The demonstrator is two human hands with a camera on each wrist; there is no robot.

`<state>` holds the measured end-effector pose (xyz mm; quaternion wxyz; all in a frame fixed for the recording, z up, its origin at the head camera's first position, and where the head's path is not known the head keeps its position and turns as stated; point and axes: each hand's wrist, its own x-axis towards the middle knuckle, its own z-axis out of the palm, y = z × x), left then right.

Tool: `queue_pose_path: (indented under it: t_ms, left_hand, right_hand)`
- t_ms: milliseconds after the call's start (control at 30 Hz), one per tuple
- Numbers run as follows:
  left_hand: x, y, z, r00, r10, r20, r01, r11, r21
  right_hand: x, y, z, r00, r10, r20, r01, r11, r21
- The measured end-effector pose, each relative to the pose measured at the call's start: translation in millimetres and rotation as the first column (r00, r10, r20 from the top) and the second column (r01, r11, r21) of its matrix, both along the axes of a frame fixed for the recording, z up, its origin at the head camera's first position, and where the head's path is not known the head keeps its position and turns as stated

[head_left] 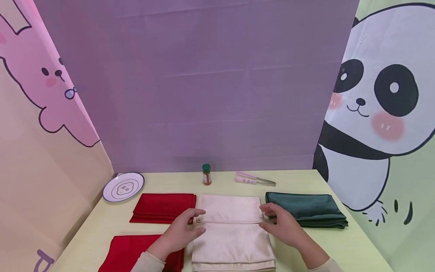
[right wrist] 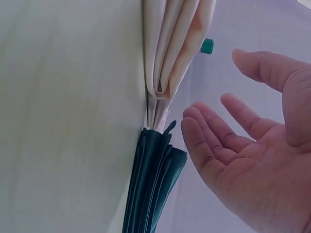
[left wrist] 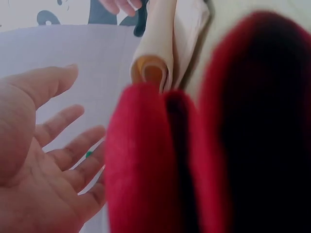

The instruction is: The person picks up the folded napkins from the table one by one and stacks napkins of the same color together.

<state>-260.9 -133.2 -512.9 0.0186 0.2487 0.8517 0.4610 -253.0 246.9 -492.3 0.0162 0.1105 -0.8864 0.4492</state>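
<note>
Two folded cream satin cloths lie in the middle of the table, a far one [head_left: 229,208] and a near one [head_left: 234,243]. At their left side is my left hand [head_left: 181,232], fingers relaxed and nothing held; its fingertips reach the cream edge in the head view, though contact cannot be told. My right hand [head_left: 283,226] hovers at their right side, fingers loosely bent and apart, also holding nothing. A far red folded cloth [head_left: 163,206] and a near red one [head_left: 132,249] lie left of the cream ones. The dark green folded cloth [head_left: 306,209] lies beyond my right hand.
At the back left stands a white plate [head_left: 136,192] with a dark rim. A small green-capped jar [head_left: 207,177] is at the back middle, with pink-handled tongs [head_left: 249,179] to its right. Behind the table hangs a purple cloth backdrop [head_left: 210,94].
</note>
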Motion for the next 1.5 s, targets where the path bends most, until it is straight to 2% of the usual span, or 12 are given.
queue_pose_path:
  t_ms: [267,433,667,767,1000,1200,1333,1500]
  left_hand:
    - [1.4,-6.6,-2.8,0.996,-0.019,0.082,0.019,1.0,0.002]
    - [2.3,-8.0,-4.5,0.997,-0.023,0.068,0.023,1.0,-0.003]
    - [0.6,-11.7,-9.0,0.997,0.029,0.074,-0.024,0.997,-0.075]
    - [-0.1,-12.0,-10.8,0.997,0.03,0.078,-0.024,0.997,-0.076]
    - [-0.8,-13.0,-13.7,0.999,0.031,0.036,-0.029,0.998,-0.056]
    - [0.2,-11.8,-14.1,0.998,0.03,0.052,-0.029,0.999,-0.021]
    - [3.2,-10.6,-11.0,0.998,0.039,0.042,-0.037,0.999,-0.039]
    - [5.5,-10.4,-9.6,0.998,0.052,0.033,-0.049,0.996,-0.072]
  right_hand:
    - [-0.9,-2.7,-2.6,1.0,0.026,0.01,-0.026,0.999,-0.019]
    - [0.1,-1.0,-3.7,0.998,0.057,0.032,-0.057,0.998,-0.016]
    - [0.9,3.1,-7.0,0.993,0.097,0.063,-0.097,0.995,0.005]
    - [1.0,4.1,-7.7,0.993,0.106,0.056,-0.108,0.994,0.021]
    - [2.1,5.1,-7.6,0.993,0.112,0.047,-0.115,0.992,0.052]
    - [3.2,6.2,-6.8,0.991,0.119,0.056,-0.124,0.986,0.107]
    - [2.3,7.6,-8.1,0.988,0.136,0.066,-0.144,0.979,0.143]
    - [1.4,10.7,-11.2,0.983,0.16,0.088,-0.17,0.978,0.122]
